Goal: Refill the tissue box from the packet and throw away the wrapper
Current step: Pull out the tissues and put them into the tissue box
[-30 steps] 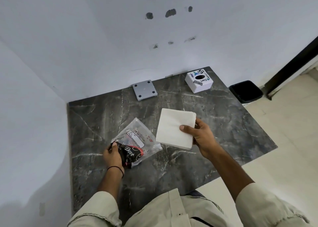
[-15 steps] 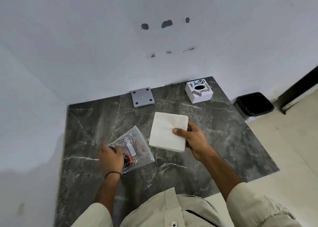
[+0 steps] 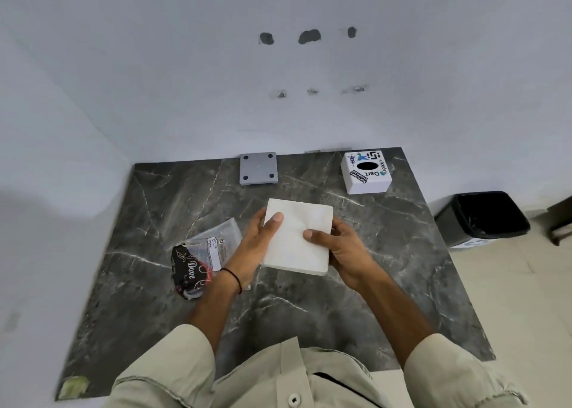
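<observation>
Now both hands, left [image 3: 258, 240] and right [image 3: 343, 248], clasp tissue stack [image 3: 298, 237] flat, long axis toward wall, wrapper [image 3: 201, 259] beside.

one head-worn wide-angle view, looking forward and steeply down

the camera sits above the person's chest, facing a dark marble table [image 3: 309, 321] pushed into a white wall corner; the shirt front and both sleeves fill the bottom edge, so the near table edge lies right under the lens, the left hand [image 3: 257, 246] and right hand [image 3: 346, 252] sit close at frame centre, the tissue box [image 3: 366, 172] lies farther off by the back wall, and the black bin [image 3: 483, 218] on the floor shows at the right edge; straight lines bow outward towards the borders
</observation>
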